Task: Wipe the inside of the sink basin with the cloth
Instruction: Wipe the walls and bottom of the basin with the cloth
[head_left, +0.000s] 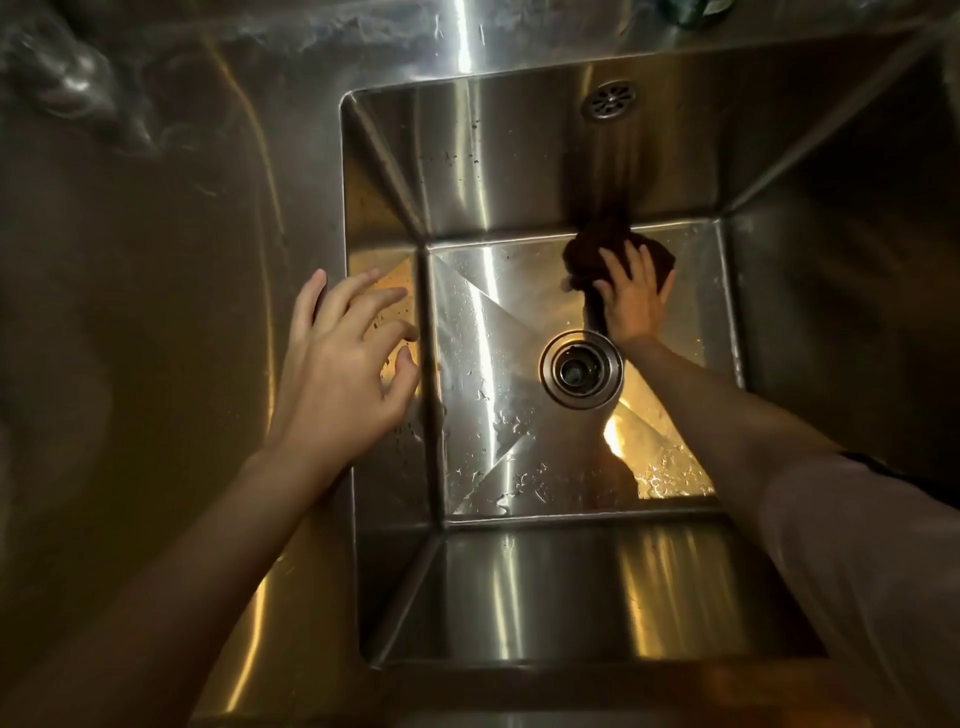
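Observation:
A deep stainless steel sink basin (519, 171) fills the middle of the view, its floor wet with droplets. A dark brown cloth (587, 249) lies bunched on the basin floor against the far wall. My right hand (634, 301) presses flat on the cloth with straight, spread fingers. My left hand (343, 364) hovers over the basin's left rim with loosely spread fingers, holding nothing. The round drain strainer (581, 370) sits in the floor just below and left of my right hand.
A round overflow grille (609, 98) is set high in the far wall. A steel counter (156, 312) surrounds the basin on the left and back. A dark greenish object (693, 10) shows at the top edge.

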